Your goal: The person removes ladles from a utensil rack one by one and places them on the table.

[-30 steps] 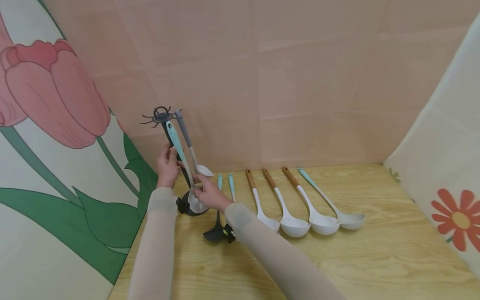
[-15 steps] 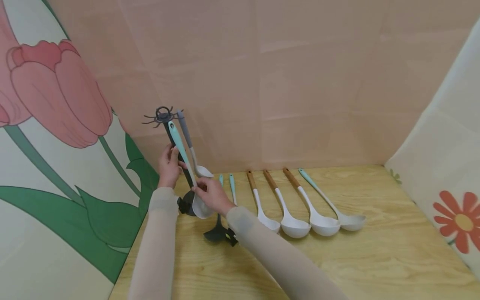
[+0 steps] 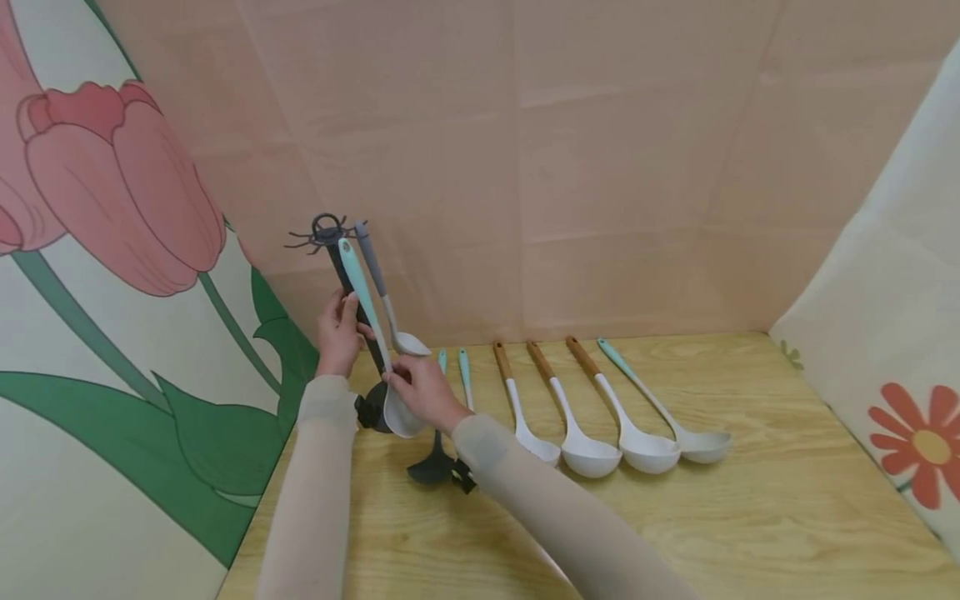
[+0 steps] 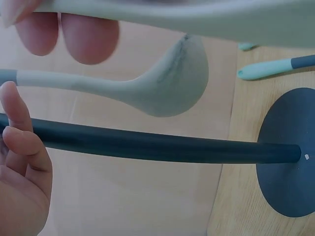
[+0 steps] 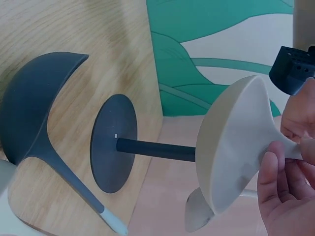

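My left hand (image 3: pixel 339 337) grips the black pole (image 4: pixel 147 145) of a hanging utensil rack (image 3: pixel 327 235) with a ring of hooks at its top. Its round dark base (image 5: pixel 114 143) stands on the table. My right hand (image 3: pixel 426 390) pinches a white ladle (image 5: pixel 236 147) by its neck, above the bowl. The ladle's turquoise handle (image 3: pixel 356 271) rises in front of the pole, its end just below the hooks. A white ladle with a grey handle (image 3: pixel 369 260) hangs from the rack's right side, bowl (image 4: pixel 172 78) down.
On the wooden table (image 3: pixel 787 467) lies a row of ladles: a dark one (image 3: pixel 432 468) with a turquoise handle, white ladles (image 3: pixel 591 454) with brown handles, and a pale ladle (image 3: pixel 703 443) at the right end. A pink backdrop (image 3: pixel 615 183) and floral side panels (image 3: pixel 82 333) surround the table.
The turquoise-handled ladle's bowl has shifted slightly right, away from the rack's base, and its handle end has risen a little. My left hand keeps its place on the pole.
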Demonstrator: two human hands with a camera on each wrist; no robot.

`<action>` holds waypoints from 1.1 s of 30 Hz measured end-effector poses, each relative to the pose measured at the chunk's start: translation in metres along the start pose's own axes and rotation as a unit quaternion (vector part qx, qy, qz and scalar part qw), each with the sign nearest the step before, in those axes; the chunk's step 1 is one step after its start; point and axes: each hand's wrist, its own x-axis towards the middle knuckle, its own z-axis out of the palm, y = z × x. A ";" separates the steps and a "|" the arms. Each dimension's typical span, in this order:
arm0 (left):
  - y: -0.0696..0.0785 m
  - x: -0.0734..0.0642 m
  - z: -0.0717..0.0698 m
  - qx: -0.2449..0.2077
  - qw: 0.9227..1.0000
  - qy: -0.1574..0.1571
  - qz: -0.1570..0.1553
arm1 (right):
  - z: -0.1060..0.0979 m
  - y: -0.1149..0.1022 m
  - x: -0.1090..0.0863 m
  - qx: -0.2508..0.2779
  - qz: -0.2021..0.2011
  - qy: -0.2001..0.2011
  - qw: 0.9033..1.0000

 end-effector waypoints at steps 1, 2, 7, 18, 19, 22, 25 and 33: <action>0.000 0.000 0.000 0.000 1.000 0.000 0.000 | -0.001 -0.001 0.000 -0.001 -0.001 0.001 1.000; 0.000 0.000 0.000 -0.001 1.000 0.000 -0.001 | -0.001 -0.002 0.000 -0.002 -0.001 0.001 1.000; -0.001 0.000 0.001 -0.008 1.000 0.000 -0.006 | -0.007 -0.005 -0.003 0.002 -0.004 0.004 1.000; -0.001 0.000 0.002 -0.004 1.000 0.015 0.021 | -0.022 -0.004 -0.012 -0.024 -0.009 0.015 1.000; -0.001 0.000 0.002 -0.008 1.000 0.017 0.020 | -0.023 -0.002 -0.013 -0.025 -0.009 0.015 1.000; -0.001 0.001 0.003 -0.013 1.000 0.018 0.017 | -0.027 0.002 -0.016 -0.032 -0.012 0.020 0.999; -0.001 0.001 0.003 -0.019 1.000 0.018 0.015 | -0.031 0.007 -0.019 -0.040 -0.016 0.029 0.999; -0.003 0.001 0.003 -0.027 0.999 0.023 0.017 | -0.041 0.016 -0.027 -0.026 -0.003 0.038 0.999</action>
